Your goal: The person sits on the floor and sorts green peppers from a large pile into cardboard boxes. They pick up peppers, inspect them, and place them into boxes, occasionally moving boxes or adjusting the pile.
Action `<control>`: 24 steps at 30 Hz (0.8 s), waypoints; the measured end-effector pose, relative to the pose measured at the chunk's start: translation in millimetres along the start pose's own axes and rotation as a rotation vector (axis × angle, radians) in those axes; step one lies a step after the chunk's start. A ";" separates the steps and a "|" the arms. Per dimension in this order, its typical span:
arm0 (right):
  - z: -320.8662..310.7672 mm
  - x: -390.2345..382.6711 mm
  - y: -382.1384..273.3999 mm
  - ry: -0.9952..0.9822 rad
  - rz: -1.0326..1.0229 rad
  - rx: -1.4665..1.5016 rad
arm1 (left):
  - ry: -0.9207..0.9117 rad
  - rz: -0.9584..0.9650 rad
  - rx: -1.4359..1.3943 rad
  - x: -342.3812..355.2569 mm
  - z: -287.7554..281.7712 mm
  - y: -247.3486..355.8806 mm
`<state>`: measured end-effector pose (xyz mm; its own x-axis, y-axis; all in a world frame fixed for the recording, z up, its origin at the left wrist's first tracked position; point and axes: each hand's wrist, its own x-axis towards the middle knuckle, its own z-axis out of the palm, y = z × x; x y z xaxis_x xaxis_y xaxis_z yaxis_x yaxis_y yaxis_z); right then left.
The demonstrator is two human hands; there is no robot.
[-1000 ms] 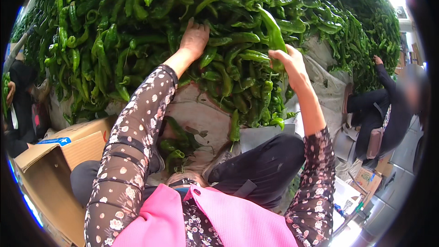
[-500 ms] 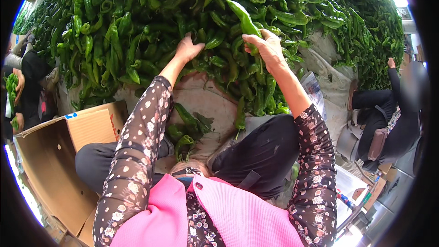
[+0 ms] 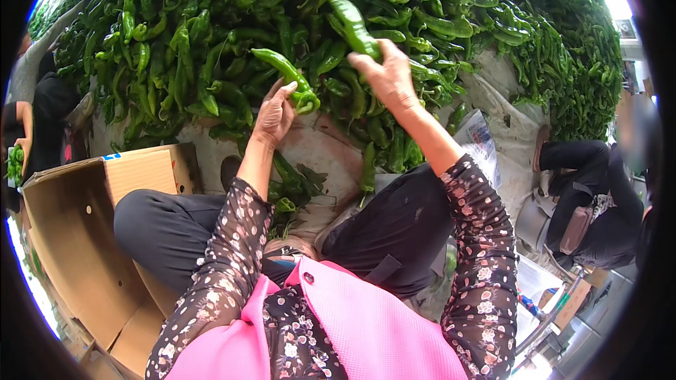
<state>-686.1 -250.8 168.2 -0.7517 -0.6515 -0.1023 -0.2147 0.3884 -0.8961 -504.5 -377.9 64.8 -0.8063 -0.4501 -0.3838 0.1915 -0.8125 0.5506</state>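
Note:
A curved green pepper [image 3: 285, 69] is pinched in my left hand [image 3: 274, 114], its tip pointing up and left and its curled end beside my thumb. Farther right, my right hand [image 3: 389, 79] grips a larger, glossy green pepper [image 3: 353, 26] that slants up to the left. Both hands are over the near edge of a big heap of green peppers [image 3: 204, 49]. Between my legs, a few loose peppers [image 3: 287, 179] lie on the pale ground sheet [image 3: 327, 151].
An open cardboard box [image 3: 77, 239] stands at my left knee. Clear plastic wrapping [image 3: 480, 144] lies beyond my right knee. Another person [image 3: 591, 197] sits at the right, and a person's hand [image 3: 25, 134] holds green peppers at the far left.
My left hand has drawn back from the heap and now holds a pepper. My right hand has shifted slightly left, still gripping a pepper. My left knee has risen.

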 end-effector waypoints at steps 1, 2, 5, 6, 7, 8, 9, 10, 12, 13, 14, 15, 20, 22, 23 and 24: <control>10.3 -7.5 -3.9 -0.052 -0.157 -0.118 | -0.131 -0.011 -0.089 -9.5 17.2 2.5; 24.7 -14.1 2.9 -0.143 -0.322 -0.268 | -0.221 -0.004 -0.137 -17.5 25.7 0.6; 49.8 -34.7 -7.9 -0.469 -0.444 -0.357 | -0.014 -0.065 -0.100 -30.3 1.2 -4.9; 45.6 -34.7 -17.4 -0.594 -0.383 -0.360 | -0.206 -0.063 -0.225 -28.7 -6.5 -11.3; 45.5 -29.0 -8.7 -0.615 -0.452 -0.344 | -0.187 -0.055 -0.234 -29.9 -19.7 -15.9; 41.5 -20.0 -4.6 -0.607 -0.380 -0.290 | -0.182 -0.030 -0.226 -31.6 -28.8 -17.4; 36.0 -7.6 0.8 -0.600 -0.307 -0.236 | -0.174 -0.004 -0.219 -33.7 -34.9 -18.5; 33.1 7.7 11.9 -0.504 -0.400 -0.419 | -0.196 0.003 -0.191 -34.1 -41.5 -17.9; 35.0 41.3 40.7 -0.359 -0.570 -0.693 | -0.246 0.010 -0.132 -34.9 -46.9 -10.0; 34.9 58.0 56.4 -0.312 -0.644 -0.797 | -0.261 -0.008 -0.103 -33.9 -44.6 -7.9; 41.8 73.8 70.0 -0.344 -0.712 -0.860 | -0.266 -0.014 -0.065 -34.6 -43.4 -1.3; 52.5 84.6 81.0 -0.364 -0.700 -0.981 | -0.278 -0.020 -0.029 -32.5 -42.7 3.2; 78.1 91.2 100.7 -0.191 -0.658 -0.929 | -0.162 0.080 -0.171 -18.9 -52.2 9.5; 51.4 98.3 83.6 -0.058 -0.597 -0.836 | -0.199 0.075 -0.229 -11.4 -44.6 11.5; 43.8 99.4 57.0 -0.029 -0.601 -0.806 | -0.215 0.086 -0.242 -13.0 -43.3 18.2; 35.1 96.8 35.0 -0.029 -0.551 -0.760 | -0.235 0.121 -0.257 -11.0 -39.0 21.0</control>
<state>-744.4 -323.1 111.8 -0.4091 -0.8822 0.2331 -0.8932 0.3349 -0.3000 -469.8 -404.4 51.6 -0.8703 -0.4752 -0.1299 0.4034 -0.8388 0.3656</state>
